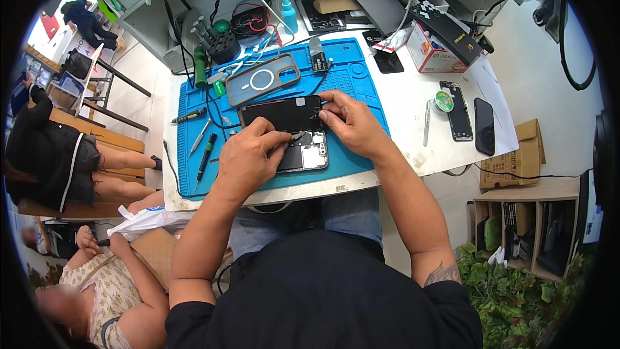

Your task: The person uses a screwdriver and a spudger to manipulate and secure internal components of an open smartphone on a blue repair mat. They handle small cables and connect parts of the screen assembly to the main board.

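Note:
An opened phone lies on the blue work mat point(361, 152), with its internals exposed in the phone body point(314, 150). The detached-looking black screen panel point(284, 114) sits just beyond the body, tilted up along its far side. My left hand point(253, 152) is over the body's left part, its fingers pinched on a thin metal tool point(297, 136) whose tip is near the inner parts; its exact kind is unclear. At the panel's right end, my right hand point(352, 124) grips the screen's edge between thumb and fingers. Whether a cable still joins panel and body cannot be seen.
Behind the phone lies a brown-rimmed clear case point(263, 79). Screwdrivers point(205, 158) rest at the mat's left. To the right are a solder spool point(444, 101) and two phones point(484, 126). Boxes point(439, 45) crowd the back right. A seated person point(119, 278) is close on my left.

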The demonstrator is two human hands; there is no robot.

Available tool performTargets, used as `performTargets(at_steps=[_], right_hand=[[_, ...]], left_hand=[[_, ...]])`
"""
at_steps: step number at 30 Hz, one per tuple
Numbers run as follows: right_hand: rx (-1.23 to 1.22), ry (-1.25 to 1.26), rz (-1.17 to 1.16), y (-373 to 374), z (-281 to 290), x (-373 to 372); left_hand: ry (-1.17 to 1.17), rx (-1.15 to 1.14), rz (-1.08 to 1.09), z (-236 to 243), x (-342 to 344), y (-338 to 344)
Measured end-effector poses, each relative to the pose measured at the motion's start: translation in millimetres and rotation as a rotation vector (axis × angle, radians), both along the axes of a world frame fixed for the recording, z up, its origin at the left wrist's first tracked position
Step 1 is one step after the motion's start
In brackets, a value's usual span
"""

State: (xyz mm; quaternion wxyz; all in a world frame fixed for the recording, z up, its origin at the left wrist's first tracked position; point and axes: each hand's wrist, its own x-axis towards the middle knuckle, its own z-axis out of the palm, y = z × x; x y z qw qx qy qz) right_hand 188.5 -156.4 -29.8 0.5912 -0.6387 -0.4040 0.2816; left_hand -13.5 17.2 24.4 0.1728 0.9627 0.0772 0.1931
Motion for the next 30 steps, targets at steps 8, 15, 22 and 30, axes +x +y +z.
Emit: performTargets(at_steps=[8,15,22,30], right_hand=[[-0.006,-0.015,0.006,-0.1,1.3,0.1],[0.008,-0.010,0.012,0.3,-0.5,0.5],[0.006,-0.005,0.026,0.2,-1.6,1.8],[0.004,-0.020,0.014,-0.6,3.4,-0.4]], left_hand=[[0.033,0.006,0.011,0.5,-1.8,-0.4],[0.007,0.023,0.007,1.6,-0.6,-1.8],[0.022,0.019,0.010,2.8,0.2,-1.5],[0.034,0.018,0.016,4.2,0.5,-2.0]])
